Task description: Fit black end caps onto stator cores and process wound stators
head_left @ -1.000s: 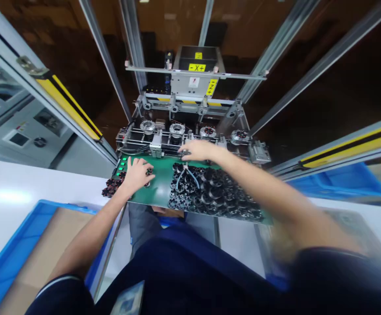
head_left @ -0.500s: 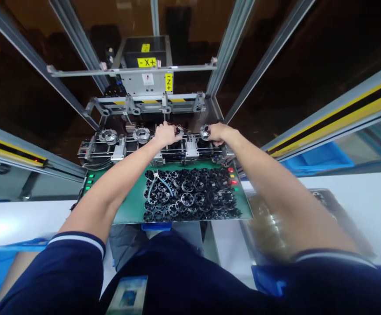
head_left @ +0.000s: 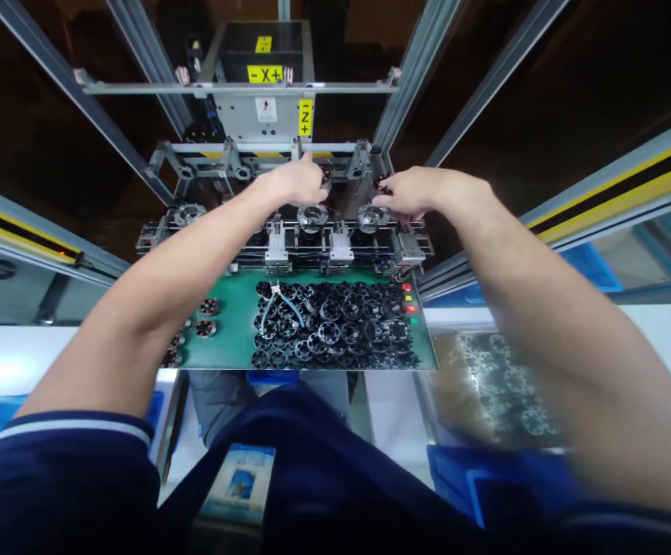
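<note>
A big grey machine (head_left: 254,116) stands there, dark behind it. In front is a green board (head_left: 231,331), and a wide heap of black rings (head_left: 335,331) fills its middle and right. Both hands reach past the board, over the machine. The left hand (head_left: 294,183) is nearer one metal cup (head_left: 312,220); the right hand (head_left: 419,189) is nearer the far right cup (head_left: 372,218). Pliers (head_left: 292,310) lie on the heap, tips toward the machine. The left fingers seem closed round a little dark part (head_left: 326,179), mostly hidden. The right fingers pinch a black-and-red part (head_left: 382,183), left of the palm, above or just behind its cup; I can't tell which. It looks round, so it has no long way.
</note>
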### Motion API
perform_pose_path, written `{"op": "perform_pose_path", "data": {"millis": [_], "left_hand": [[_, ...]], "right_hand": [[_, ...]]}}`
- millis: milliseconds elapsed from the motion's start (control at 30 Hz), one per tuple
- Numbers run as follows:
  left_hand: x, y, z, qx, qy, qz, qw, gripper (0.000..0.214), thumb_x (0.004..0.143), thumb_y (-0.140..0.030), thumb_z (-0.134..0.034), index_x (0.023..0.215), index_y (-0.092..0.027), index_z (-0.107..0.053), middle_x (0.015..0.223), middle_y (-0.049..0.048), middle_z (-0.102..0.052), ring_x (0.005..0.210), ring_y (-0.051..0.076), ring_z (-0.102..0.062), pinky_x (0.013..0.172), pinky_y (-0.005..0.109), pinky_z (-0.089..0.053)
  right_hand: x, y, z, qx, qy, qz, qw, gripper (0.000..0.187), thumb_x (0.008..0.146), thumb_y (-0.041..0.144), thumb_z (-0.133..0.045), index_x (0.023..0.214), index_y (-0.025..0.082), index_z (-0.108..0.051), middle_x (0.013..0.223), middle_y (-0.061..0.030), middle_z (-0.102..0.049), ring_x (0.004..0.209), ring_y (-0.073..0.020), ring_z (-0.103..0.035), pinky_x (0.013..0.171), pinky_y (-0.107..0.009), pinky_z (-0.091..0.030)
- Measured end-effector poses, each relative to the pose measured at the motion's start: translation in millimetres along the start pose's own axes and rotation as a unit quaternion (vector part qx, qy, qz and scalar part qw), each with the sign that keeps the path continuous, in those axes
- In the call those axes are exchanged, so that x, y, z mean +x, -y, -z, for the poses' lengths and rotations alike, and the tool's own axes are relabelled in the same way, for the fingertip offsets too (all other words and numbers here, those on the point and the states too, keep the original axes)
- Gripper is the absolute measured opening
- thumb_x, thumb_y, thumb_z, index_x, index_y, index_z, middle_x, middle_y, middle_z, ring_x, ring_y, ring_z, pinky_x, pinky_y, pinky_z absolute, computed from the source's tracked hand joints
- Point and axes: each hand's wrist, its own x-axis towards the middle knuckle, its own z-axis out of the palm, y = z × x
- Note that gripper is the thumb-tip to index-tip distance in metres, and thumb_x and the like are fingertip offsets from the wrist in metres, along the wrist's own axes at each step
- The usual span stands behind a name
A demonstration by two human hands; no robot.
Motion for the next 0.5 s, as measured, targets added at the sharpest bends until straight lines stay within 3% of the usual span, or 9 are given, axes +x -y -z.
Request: {"op": "perform_pose_path", "data": {"millis": [67, 133, 167, 233, 333, 400, 500], "left_hand": [[-52.7, 20.1, 21.7, 0.022, 0.024, -0.064, 0.997, 0.069, 0.105, -0.071, -0.073, 0.121, -0.006, -0.084, 0.127, 0.0105, -0.072, 0.157, 0.048, -0.062, 0.138, 0.067, -0.046], [-131.0, 45.6, 27.3, 0.013, 0.043, -0.136, 0.990, 0.064, 0.105, -0.073, -0.071, 0.117, -0.011, -0.085, 0.127, 0.0090, -0.070, 0.150, 0.044, -0.067, 0.137, 0.067, -0.047], [-175.1, 58.5, 22.9, 0.000, 0.074, -0.129, 0.989, 0.060, 0.104, -0.072, -0.072, 0.114, -0.014, -0.086, 0.126, 0.0088, -0.071, 0.144, 0.041, -0.071, 0.135, 0.063, -0.050], [-261.2, 81.5, 1.0, -0.006, 0.167, -0.037, 0.985, 0.042, 0.101, -0.065, -0.078, 0.107, -0.025, -0.089, 0.124, 0.0071, -0.078, 0.131, 0.033, -0.077, 0.127, 0.047, -0.057], [-359.9, 105.9, -52.2, 0.025, 0.229, 0.058, 0.971, 0.021, 0.095, -0.049, -0.086, 0.090, -0.029, -0.089, 0.109, 0.0086, -0.085, 0.112, 0.031, -0.082, 0.107, 0.041, -0.064], [-399.4, 114.6, -89.8, 0.049, 0.229, 0.127, 0.964, 0.020, 0.096, -0.046, -0.086, 0.096, -0.026, -0.089, 0.108, 0.0104, -0.087, 0.108, 0.031, -0.082, 0.103, 0.044, -0.065], [-431.3, 117.9, -134.1, 0.073, 0.189, 0.209, 0.957, 0.031, 0.107, -0.049, -0.080, 0.117, -0.020, -0.088, 0.123, 0.0137, -0.086, 0.121, 0.030, -0.080, 0.113, 0.051, -0.064]], "right_hand": [[-44.1, 14.5, -12.0, -0.031, -0.084, 0.108, 0.990, 0.057, 0.125, 0.063, -0.058, 0.143, 0.015, -0.082, 0.132, -0.0148, -0.084, 0.124, -0.0308, -0.083, 0.117, -0.054, -0.065], [-96.4, 43.1, -44.6, -0.042, -0.142, 0.263, 0.953, 0.055, 0.124, 0.065, -0.056, 0.142, 0.021, -0.085, 0.135, -0.0130, -0.081, 0.130, -0.0318, -0.078, 0.123, -0.057, -0.061], [-122.3, 63.0, -66.7, -0.032, -0.143, 0.331, 0.932, 0.051, 0.125, 0.062, -0.056, 0.139, 0.024, -0.087, 0.137, -0.0129, -0.079, 0.129, -0.0310, -0.076, 0.122, -0.054, -0.061], [-166.0, 112.2, -116.3, -0.017, -0.130, 0.429, 0.894, 0.040, 0.123, 0.052, -0.060, 0.133, 0.028, -0.091, 0.142, -0.0151, -0.076, 0.131, -0.0329, -0.071, 0.113, -0.051, -0.062], [-196.9, 197.1, -185.3, -0.017, -0.104, 0.486, 0.868, 0.026, 0.112, 0.047, -0.080, 0.117, 0.026, -0.093, 0.140, -0.0173, -0.077, 0.141, -0.0368, -0.065, 0.119, -0.052, -0.058], [-194.9, 249.8, -219.8, -0.024, -0.090, 0.488, 0.868, 0.023, 0.108, 0.041, -0.085, 0.111, 0.019, -0.090, 0.141, -0.0170, -0.077, 0.144, -0.0356, -0.065, 0.124, -0.052, -0.056], [-177.3, 308.0, -253.7, -0.032, -0.081, 0.456, 0.886, 0.032, 0.112, 0.044, -0.082, 0.128, 0.016, -0.082, 0.147, -0.0130, -0.076, 0.145, -0.0314, -0.068, 0.128, -0.056, -0.057]]}}
